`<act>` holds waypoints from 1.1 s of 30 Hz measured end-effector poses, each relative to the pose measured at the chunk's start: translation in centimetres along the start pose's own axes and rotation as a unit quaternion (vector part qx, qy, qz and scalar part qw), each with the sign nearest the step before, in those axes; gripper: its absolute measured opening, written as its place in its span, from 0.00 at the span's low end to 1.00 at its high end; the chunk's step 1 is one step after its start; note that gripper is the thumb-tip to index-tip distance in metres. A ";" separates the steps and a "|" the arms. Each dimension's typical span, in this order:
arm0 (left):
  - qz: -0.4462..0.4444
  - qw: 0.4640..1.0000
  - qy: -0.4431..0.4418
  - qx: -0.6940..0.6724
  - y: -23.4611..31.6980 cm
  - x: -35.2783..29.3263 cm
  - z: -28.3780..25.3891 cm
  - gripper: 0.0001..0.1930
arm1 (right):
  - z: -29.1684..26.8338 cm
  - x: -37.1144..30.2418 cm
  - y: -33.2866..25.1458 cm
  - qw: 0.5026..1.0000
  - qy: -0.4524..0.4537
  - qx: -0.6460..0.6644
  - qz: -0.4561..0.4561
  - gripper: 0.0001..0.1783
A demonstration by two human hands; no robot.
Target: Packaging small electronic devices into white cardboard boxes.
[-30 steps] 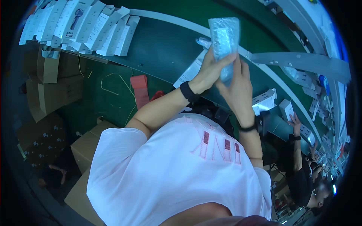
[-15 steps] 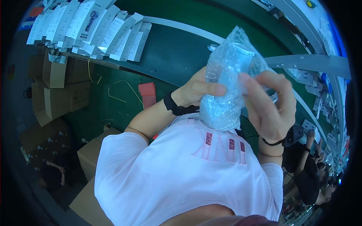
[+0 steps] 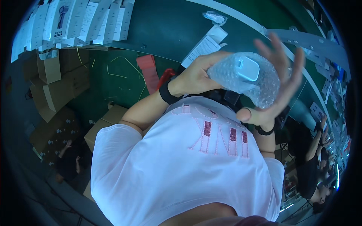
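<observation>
The left hand (image 3: 198,73) is clasped on the bubble-wrap bag (image 3: 241,86) at its three o'clock; the white device (image 3: 249,69) inside shows end-on. The right hand (image 3: 277,107), fingers spread apart, sits at the bag's four o'clock, contact unclear.

Dim, bluish light lay over my work, a lit strip (image 3: 338,177) glowing at far right, the lower left sunk in shadow. My right hand (image 3: 274,110) was softened by blur, the pale rail (image 3: 241,17) bowed with fisheye distortion, and black swallowed the corners.
</observation>
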State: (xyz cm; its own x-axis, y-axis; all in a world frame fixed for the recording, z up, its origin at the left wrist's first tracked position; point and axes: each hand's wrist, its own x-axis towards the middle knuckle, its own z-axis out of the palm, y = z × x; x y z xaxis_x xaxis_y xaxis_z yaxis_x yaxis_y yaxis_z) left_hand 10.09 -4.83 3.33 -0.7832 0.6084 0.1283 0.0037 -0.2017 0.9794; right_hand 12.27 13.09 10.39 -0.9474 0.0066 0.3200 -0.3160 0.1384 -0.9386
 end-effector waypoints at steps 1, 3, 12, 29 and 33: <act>-0.004 1.000 -0.001 -0.003 -0.3 0.3 -0.1 0.31 | -1.5 0.3 0.3 0.992 -0.016 -0.087 -0.086 0.70; 0.043 0.999 -0.005 0.024 -0.7 0.7 0.0 0.31 | -3.1 1.1 -0.8 0.943 -0.050 -0.254 -0.209 0.54; -0.052 0.995 -0.006 -0.083 -0.6 0.3 3.1 0.32 | -2.1 -1.9 1.4 0.999 -0.013 0.005 0.047 0.49; -0.265 0.880 0.035 0.394 -9.5 3.4 -2.5 0.15 | -4.5 7.1 13.4 0.907 0.257 0.270 0.194 0.17; -0.247 0.889 0.117 0.368 -4.5 1.9 -2.9 0.16 | -0.9 6.1 11.5 0.923 0.181 0.247 0.234 0.16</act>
State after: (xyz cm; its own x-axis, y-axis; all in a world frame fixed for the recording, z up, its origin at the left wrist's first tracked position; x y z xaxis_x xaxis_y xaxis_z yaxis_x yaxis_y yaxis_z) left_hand 6.77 -4.93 -1.26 -0.9101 0.2893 -0.2967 -0.0383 0.6543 0.7553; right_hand 2.91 15.65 1.64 -0.9349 0.2948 -0.1975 0.0542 -0.4314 -0.9005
